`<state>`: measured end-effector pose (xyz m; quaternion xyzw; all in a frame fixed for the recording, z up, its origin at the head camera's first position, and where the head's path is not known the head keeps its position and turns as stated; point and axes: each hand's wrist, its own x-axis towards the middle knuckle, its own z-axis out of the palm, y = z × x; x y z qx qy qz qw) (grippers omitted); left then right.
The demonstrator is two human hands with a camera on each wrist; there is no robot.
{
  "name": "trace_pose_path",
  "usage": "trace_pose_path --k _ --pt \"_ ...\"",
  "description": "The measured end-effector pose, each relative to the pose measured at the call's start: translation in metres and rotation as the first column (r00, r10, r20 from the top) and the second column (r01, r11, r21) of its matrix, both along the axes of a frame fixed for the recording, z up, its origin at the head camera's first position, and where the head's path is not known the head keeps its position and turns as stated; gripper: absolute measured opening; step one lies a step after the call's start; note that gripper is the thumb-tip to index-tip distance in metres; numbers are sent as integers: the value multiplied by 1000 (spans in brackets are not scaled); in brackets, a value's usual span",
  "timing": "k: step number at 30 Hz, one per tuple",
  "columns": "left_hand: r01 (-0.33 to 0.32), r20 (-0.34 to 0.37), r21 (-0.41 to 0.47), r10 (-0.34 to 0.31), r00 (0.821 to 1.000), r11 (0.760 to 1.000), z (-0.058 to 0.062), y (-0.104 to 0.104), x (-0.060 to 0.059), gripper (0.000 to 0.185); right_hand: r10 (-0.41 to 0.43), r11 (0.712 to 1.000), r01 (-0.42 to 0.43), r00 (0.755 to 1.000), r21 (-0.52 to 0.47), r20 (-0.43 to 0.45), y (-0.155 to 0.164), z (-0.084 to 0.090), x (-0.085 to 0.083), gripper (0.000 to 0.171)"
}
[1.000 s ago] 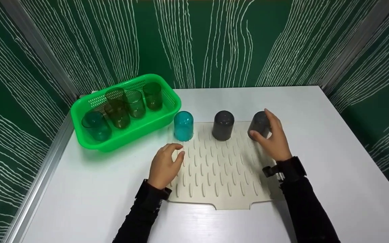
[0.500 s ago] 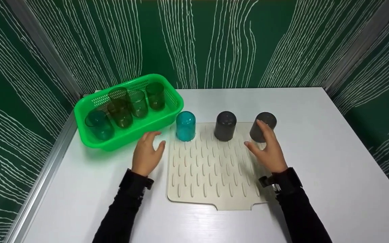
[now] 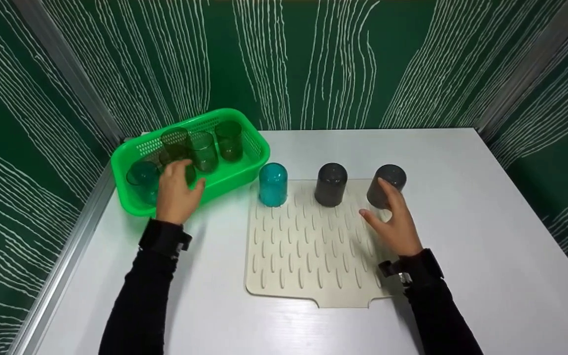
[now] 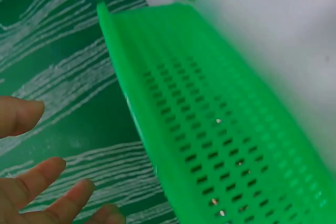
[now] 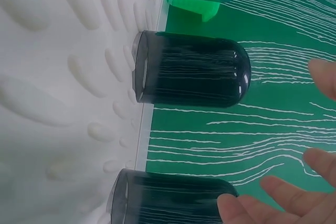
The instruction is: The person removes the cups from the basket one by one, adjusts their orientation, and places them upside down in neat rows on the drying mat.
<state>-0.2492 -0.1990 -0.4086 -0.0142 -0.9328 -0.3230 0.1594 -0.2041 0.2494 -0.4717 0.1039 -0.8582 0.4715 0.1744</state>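
Here the right hand [image 3: 393,222], grip loose and empty, brushes the upright inverted grey cup [image 3: 386,186], mouth down.

The white table [image 3: 461,236] carries a green basket [image 3: 244,170] and, just beside it, a cream mat [image 3: 313,266].

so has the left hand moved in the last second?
Yes. The left hand went left off the drying mat, to the green basket rim.
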Motion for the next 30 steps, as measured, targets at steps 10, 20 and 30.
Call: trace_pose_path --k 10,20,30 --pt "-115 224 -44 122 967 992 19 -50 -31 67 29 1000 -29 999 8 -22 -1 -2 1 77" --pt "-160 331 -170 209 920 972 -2 -79 -40 65 35 999 -35 999 19 -22 -4 -8 2 78" --pt "-182 316 -202 240 918 962 -8 -79 -39 30 21 1000 -21 1000 4 -4 -3 -8 1 78"
